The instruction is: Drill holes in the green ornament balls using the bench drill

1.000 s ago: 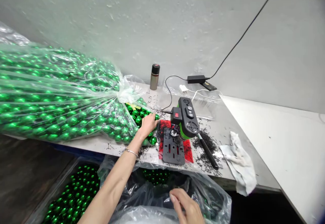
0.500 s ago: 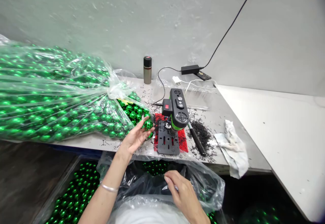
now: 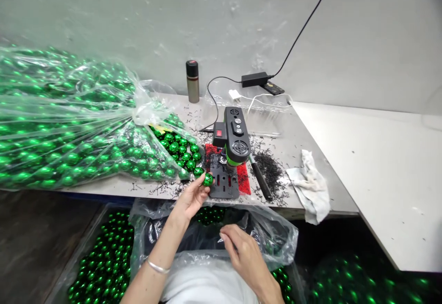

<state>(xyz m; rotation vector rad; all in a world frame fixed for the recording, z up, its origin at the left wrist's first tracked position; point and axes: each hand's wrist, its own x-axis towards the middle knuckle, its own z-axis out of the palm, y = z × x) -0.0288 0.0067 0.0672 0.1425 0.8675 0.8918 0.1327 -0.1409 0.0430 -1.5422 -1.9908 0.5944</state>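
A shiny green bauble [image 3: 207,179] is pinched in the fingertips of my left hand [image 3: 193,197], at the left front edge of a small bench machine [image 3: 236,134]. The machine has a black slotted base plate [image 3: 224,189], a red switch and a black lever handle [image 3: 261,182] on its right. My right hand [image 3: 243,251] hovers low over the plastic-lined opening at the table's front, thumb and fingers closed together. Whatever they may hold is hidden. Loose green baubles [image 3: 186,156] spill from the mouth of a large clear bag [image 3: 69,129] beside the machine.
Black small pieces lie heaped [image 3: 271,168] right of the lever and scattered across the table. A white cloth [image 3: 311,186] hangs over the front edge. Behind stand a flask [image 3: 192,82] and a power adapter [image 3: 254,79] with cables. More baubles [image 3: 103,258] fill a container below.
My left hand has drawn the bauble away from the loose pile, slightly right and down toward the base plate. The right hand stays low with its fingers closed. The whole view has shifted slightly.
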